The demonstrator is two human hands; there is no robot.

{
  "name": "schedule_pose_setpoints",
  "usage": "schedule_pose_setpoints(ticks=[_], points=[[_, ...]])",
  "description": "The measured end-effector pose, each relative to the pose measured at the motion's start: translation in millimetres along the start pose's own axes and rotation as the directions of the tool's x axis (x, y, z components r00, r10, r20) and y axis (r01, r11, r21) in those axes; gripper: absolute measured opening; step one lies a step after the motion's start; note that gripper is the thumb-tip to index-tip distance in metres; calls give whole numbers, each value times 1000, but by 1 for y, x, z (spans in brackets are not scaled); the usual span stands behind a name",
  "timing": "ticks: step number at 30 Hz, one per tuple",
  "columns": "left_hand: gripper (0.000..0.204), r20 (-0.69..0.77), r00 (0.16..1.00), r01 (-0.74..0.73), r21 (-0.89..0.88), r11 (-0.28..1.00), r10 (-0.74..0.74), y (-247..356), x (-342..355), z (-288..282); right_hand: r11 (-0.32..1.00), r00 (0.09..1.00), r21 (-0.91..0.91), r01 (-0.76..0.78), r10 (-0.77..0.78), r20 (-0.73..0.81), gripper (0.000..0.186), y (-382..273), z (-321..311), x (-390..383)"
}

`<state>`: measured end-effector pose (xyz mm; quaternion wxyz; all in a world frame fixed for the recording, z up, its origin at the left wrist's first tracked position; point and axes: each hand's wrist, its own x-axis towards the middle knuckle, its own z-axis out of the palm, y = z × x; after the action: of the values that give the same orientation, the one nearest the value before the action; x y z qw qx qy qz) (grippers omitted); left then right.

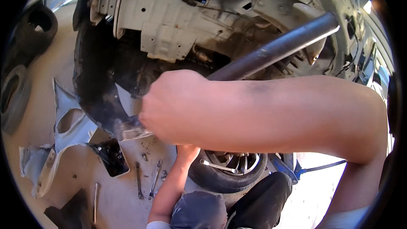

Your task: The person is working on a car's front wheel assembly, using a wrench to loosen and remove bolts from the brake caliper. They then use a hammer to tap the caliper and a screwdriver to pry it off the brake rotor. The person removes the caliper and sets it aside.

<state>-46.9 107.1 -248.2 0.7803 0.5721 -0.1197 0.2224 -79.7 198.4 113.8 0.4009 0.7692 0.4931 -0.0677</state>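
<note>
Head view, left to right. Two worn black rubber tyres [25,51] lie at the far left edge on the pale concrete floor [55,80], well apart from the hands. Next to them, torn pieces of white plastic body panel [68,127] lie spread on the floor, their ragged edges bordering a dark rectangular opening [112,157]. Below the panels, several slim steel spanners [154,180] lie side by side on bare floor, with open room around them.

At centre, the stripped underside of a raised car, off-white sheet metal with rust marks [169,25], fills the upper half of the frame; its black wheel-arch liner [91,85] curves down the left side.

The right hand [169,110] is closed in a fist, fingers together, clamped on the near end of a long dark steel pipe [275,48]. The pipe runs up and to the right, its open far end lying against the car's underside. The right forearm crosses the frame horizontally and hides most of what lies behind it. A pale metal piece [133,129] shows just below the fist; whether it touches the hand cannot be told.

The left hand [186,150] is raised behind the right forearm and largely hidden; whether its fingers are spread or closed cannot be told. To its right, a black tyre on an alloy wheel [229,169] rests on the floor, near a dark-trousered knee [263,199].
</note>
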Motion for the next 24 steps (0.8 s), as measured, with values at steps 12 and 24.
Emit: schedule_pose_setpoints(ticks=[12, 24], points=[[24, -53, 999, -9, 66, 998, 12, 71, 11, -8, 974, 993, 216, 69, -88, 79, 9, 17, 17, -15], [25, -73, 996, -33, 133, 990, 43, 66, 12, -8, 987, 980, 149, 54, -23, -198, 18, 26, -18, -22]])
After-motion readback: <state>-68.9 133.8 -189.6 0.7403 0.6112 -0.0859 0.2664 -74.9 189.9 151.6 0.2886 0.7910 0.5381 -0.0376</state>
